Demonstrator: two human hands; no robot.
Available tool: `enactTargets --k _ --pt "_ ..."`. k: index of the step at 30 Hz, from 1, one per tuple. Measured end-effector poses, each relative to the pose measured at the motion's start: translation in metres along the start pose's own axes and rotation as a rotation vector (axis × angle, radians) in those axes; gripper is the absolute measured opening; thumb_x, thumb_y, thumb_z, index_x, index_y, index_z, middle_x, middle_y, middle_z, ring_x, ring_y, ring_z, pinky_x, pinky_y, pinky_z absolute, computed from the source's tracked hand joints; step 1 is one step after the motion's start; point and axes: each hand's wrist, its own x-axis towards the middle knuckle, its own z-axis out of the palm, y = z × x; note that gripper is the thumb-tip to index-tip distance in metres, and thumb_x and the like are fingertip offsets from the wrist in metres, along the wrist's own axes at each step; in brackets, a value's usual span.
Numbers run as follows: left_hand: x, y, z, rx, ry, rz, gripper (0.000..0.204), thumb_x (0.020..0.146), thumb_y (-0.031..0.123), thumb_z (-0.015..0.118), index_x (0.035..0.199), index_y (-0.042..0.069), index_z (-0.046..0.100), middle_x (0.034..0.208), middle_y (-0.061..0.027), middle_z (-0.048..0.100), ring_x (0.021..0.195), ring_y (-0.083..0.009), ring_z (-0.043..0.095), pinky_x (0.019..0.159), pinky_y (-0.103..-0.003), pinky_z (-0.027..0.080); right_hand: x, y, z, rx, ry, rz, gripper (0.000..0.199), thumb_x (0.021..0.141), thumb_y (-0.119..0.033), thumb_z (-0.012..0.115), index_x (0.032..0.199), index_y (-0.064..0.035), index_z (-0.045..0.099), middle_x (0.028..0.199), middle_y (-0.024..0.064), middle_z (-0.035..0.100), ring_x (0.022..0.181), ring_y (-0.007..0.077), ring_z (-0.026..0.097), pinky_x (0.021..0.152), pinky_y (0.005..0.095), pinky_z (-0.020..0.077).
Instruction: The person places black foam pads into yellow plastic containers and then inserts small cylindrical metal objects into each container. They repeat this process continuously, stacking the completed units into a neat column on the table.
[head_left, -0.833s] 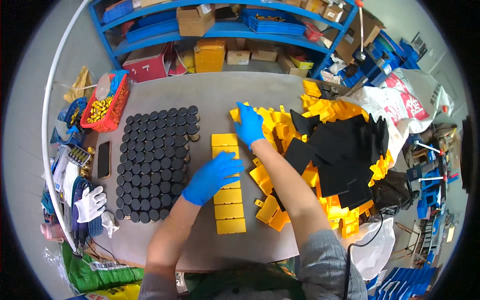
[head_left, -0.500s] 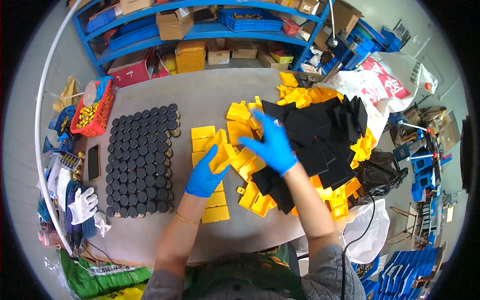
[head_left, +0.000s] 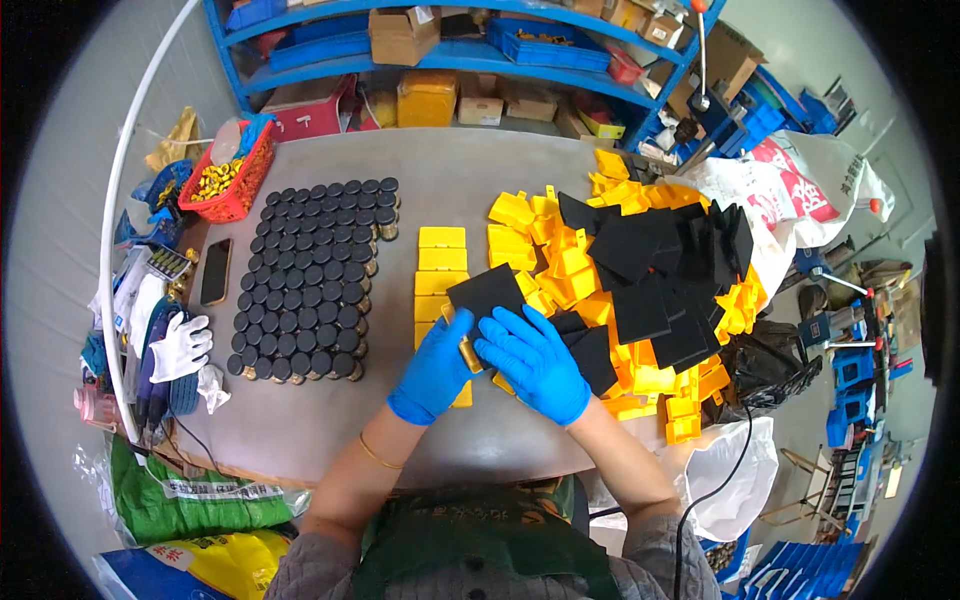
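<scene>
My left hand (head_left: 432, 370), in a blue glove, is closed round a small yellow plastic piece (head_left: 468, 355), mostly hidden by the fingers. Close beside it, my right hand (head_left: 537, 368), gloved too, has its fingers and thumb at the lower edge of a thin black square sheet (head_left: 487, 290). That sheet stands out beyond both hands, tilted; how it meets the yellow piece is hidden. Under and past my left hand runs a column of flat yellow pieces (head_left: 442, 260). To the right lies a heap of yellow plastic pieces (head_left: 572, 278) with black square sheets (head_left: 640, 308) on top.
Rows of black-capped small cylinders (head_left: 310, 290) stand on the grey table (head_left: 440, 165) at left. Beyond them are a red basket (head_left: 232, 190) of yellow bits and a phone (head_left: 216, 272). White gloves (head_left: 180, 348) lie at the left edge; a blue shelf (head_left: 460, 55) stands behind.
My right hand has come from the heap to my left hand, and a black square sheet is now at its fingers. My left hand has turned the yellow piece. The head view has shifted.
</scene>
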Motion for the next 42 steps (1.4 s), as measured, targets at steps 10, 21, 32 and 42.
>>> enactTargets --k 10,21,32,42 --pt "-0.023 0.006 0.025 0.341 0.197 0.144 0.037 0.093 0.013 0.049 0.128 0.002 0.046 0.119 -0.0065 0.055 0.108 -0.0136 0.052 0.094 -0.028 0.042 0.029 -0.001 -0.006 0.5 0.111 0.362 0.068 0.087 -0.003 0.046 0.144 -0.0019 0.011 0.146 0.0185 0.026 0.135 0.0292 0.026 0.11 0.0346 0.0186" --pt "-0.026 0.014 0.028 0.514 0.305 0.243 0.028 0.093 0.016 0.049 0.116 0.001 0.056 0.104 -0.0038 0.061 0.094 -0.0113 0.057 0.083 -0.026 0.046 0.031 0.005 -0.006 1.378 -0.004 0.791 0.046 0.084 -0.006 0.062 0.126 -0.0048 0.042 0.11 0.0047 0.056 0.099 0.0138 0.055 0.087 0.0287 0.0457" --pt "-0.032 0.053 0.007 0.54 0.087 0.099 0.056 0.08 -0.004 0.056 0.132 0.002 0.038 0.12 -0.0091 0.053 0.108 -0.0183 0.054 0.091 -0.032 0.047 0.056 0.026 0.007 0.942 -0.179 0.531 0.049 0.079 -0.022 0.071 0.119 -0.0072 0.047 0.096 0.0125 0.061 0.087 0.0203 0.061 0.078 0.0307 0.0484" --pt "-0.036 0.069 -0.044 0.206 0.308 0.093 0.047 0.085 0.009 0.056 0.129 0.004 0.043 0.117 -0.0092 0.057 0.106 -0.0247 0.058 0.082 -0.04 0.053 0.142 0.085 0.113 0.632 -0.172 0.272 0.035 0.092 -0.031 0.05 0.12 -0.0105 0.052 0.1 0.0149 0.061 0.089 0.0269 0.061 0.08 0.0373 0.047"
